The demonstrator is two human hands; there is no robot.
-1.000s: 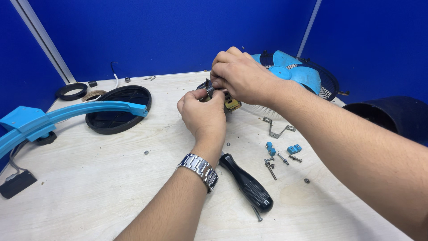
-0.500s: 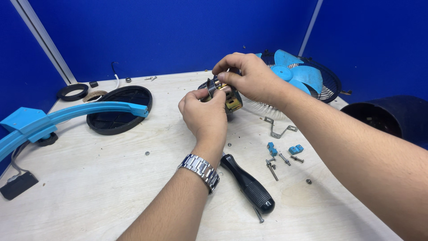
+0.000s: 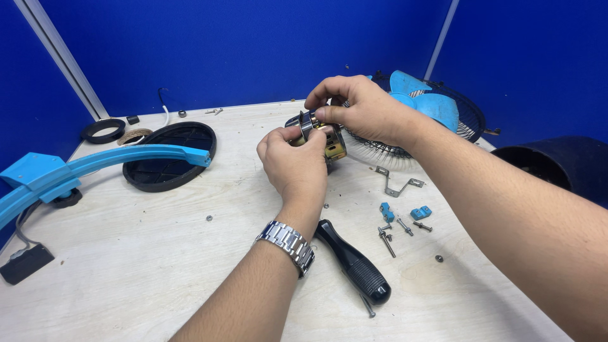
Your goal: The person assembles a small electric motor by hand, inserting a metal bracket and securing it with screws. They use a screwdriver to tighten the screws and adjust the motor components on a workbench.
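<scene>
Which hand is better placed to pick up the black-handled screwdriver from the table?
Probably the left hand: the screwdriver lies just beside its wrist. The right hand grips the small motor from above, farther away.

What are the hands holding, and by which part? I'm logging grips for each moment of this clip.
Both hands hold a small metal motor. The left hand cups its near side from below; the right hand pinches its top edge with thumb and fingers.
</scene>
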